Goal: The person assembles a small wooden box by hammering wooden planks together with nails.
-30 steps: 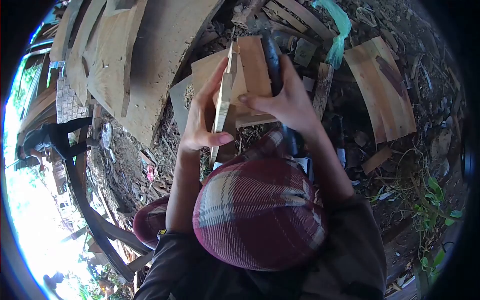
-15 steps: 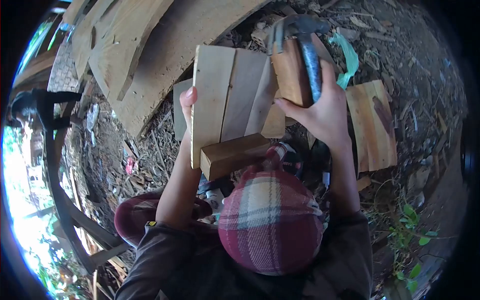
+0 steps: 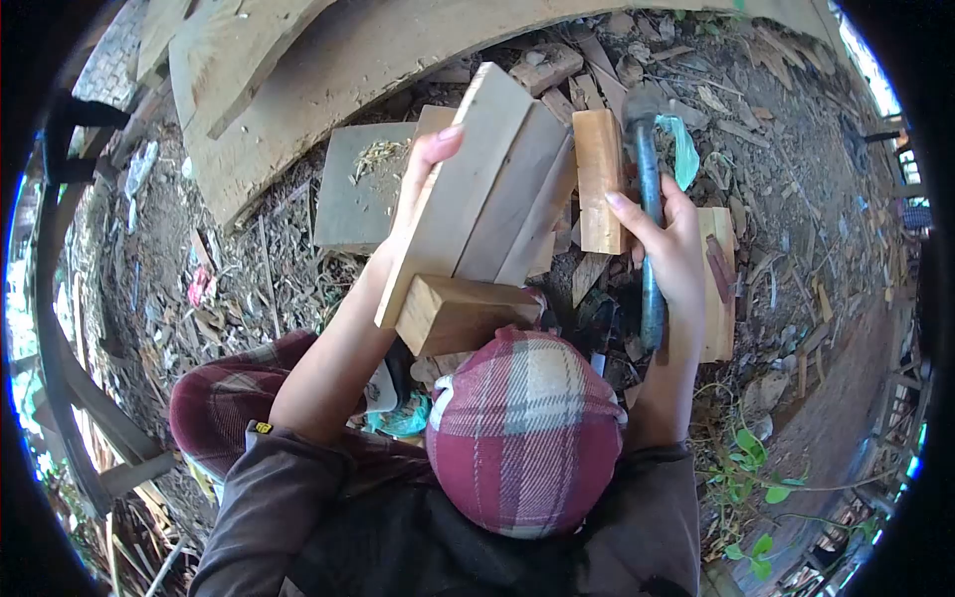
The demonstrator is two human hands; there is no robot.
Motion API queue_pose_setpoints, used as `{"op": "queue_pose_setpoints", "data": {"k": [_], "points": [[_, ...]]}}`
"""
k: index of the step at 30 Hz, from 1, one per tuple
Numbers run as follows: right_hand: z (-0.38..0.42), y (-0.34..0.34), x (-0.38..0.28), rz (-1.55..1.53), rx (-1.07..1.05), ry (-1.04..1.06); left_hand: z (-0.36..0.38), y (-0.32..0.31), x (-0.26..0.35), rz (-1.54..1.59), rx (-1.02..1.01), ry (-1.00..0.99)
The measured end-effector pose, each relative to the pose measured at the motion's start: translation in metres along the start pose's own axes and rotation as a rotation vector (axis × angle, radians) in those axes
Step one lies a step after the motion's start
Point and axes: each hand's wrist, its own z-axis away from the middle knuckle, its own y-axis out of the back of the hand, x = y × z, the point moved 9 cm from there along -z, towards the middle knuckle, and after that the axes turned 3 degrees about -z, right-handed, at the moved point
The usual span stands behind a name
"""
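Note:
My left hand [image 3: 430,169] is closed on the edge of a panel of joined wooden boards [image 3: 477,179], its thumb over the side. The panel leans to the right. A thick wooden block [image 3: 463,313] sits across its lower end. To the right, my right hand [image 3: 668,239] is closed around a hammer [image 3: 651,214], whose head points up and whose handle runs down past the palm. The thumb of that hand also presses on a smaller wooden block [image 3: 599,169] beside the hammer; the fingers behind the block are partly hidden.
Large curved planks [image 3: 328,80] lie at the upper left. A grey slab [image 3: 348,214] with shavings is behind the left hand. A striped wooden panel [image 3: 718,318] lies right of the right forearm. Green plastic [image 3: 682,154] and wood scraps litter the ground. A plaid-covered knee [image 3: 234,393] is at lower left.
The hammer has slid down in my right hand, its handle now reaching below the palm. The small block has become more upright. The panel in my left hand leans further right.

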Motion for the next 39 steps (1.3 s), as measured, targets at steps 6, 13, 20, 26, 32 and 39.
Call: {"op": "queue_pose_setpoints", "data": {"k": [6, 13, 20, 26, 32, 39], "points": [[-0.017, -0.013, 0.017, 0.154, -0.002, -0.019, -0.003, 0.021, -0.015, -0.120, 0.157, 0.084], [-0.023, 0.002, -0.025, 0.248, -0.242, -0.023, 0.004, 0.023, -0.005, -0.084, 0.076, 0.106], [-0.020, 0.056, -0.010, 0.248, -0.123, -0.363, 0.013, 0.039, -0.014, -0.034, 0.121, 0.159], [-0.012, 0.059, 0.045, 0.212, 0.005, -0.324, 0.014, 0.049, 0.014, 0.338, -0.156, -0.089], [-0.039, -0.046, 0.066, -0.154, -0.243, -0.015, 0.025, 0.031, 0.042, 0.102, 0.155, -0.274], [-0.058, -0.120, 0.079, 0.009, -0.325, -0.052, 0.013, 0.028, 0.035, 0.000, 0.128, -0.167]]}}
